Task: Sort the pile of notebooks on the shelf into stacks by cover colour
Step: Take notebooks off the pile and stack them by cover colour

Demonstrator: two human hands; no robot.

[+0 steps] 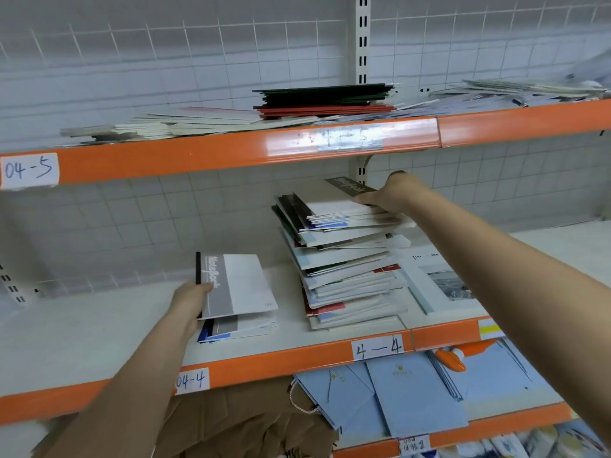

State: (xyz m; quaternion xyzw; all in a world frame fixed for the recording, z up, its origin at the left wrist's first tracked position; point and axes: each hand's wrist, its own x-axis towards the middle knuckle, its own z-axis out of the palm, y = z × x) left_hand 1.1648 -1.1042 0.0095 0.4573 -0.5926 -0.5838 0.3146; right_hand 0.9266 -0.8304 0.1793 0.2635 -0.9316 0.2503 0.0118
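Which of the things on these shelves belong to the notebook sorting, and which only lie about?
Job:
- tall mixed notebook pile
- top brown-banded notebook, gripped by right hand
- grey-banded white notebook, held by left hand
- small started stack

Lying about:
- blue paper bags
- orange-white tube
- upper-shelf booklets

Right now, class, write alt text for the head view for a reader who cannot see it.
A person's right hand grips the top notebook of a tall untidy pile on a shelf, while the left hand holds a grey-and-white notebook over a small stack to the left.
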